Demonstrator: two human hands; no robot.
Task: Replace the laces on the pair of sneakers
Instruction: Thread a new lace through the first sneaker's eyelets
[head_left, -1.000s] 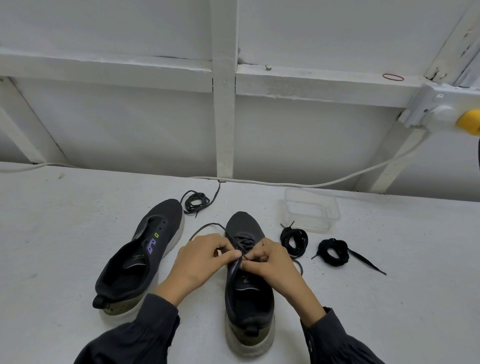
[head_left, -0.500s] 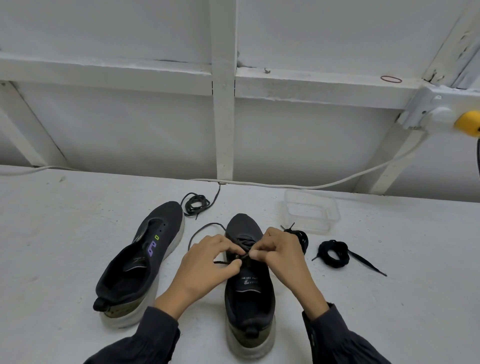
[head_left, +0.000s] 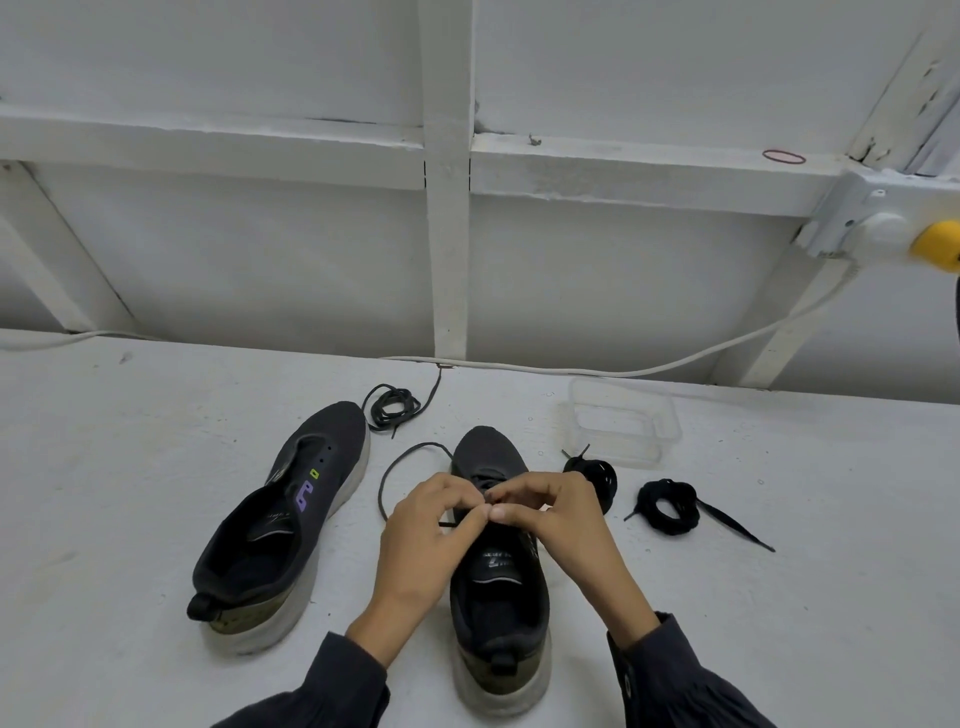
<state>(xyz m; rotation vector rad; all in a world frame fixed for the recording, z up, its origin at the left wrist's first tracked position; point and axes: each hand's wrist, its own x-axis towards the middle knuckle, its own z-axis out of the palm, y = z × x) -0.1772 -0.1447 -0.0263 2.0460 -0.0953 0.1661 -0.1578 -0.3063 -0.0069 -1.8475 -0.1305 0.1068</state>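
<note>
Two dark sneakers with pale soles stand on the white table. The left sneaker (head_left: 283, 525) has no lace and leans to the left. Over the middle of the right sneaker (head_left: 498, 582) my left hand (head_left: 426, 535) and my right hand (head_left: 561, 525) meet, fingertips pinching a thin dark lace (head_left: 395, 467). That lace loops out to the left of the shoe's toe. A loose dark lace (head_left: 392, 405) lies coiled behind the left sneaker. Two black coiled laces (head_left: 670, 506) lie to the right, one (head_left: 597, 475) partly hidden by my right hand.
A clear plastic tub (head_left: 623, 423) stands behind the coiled laces. A white cable (head_left: 649, 371) runs along the table's back edge up to a wall socket (head_left: 872, 223). A white framed wall closes the far side.
Both hands have shifted forward toward the toe of the right sneaker, still pinching the lace. The lace loop at the left stands out wider.
</note>
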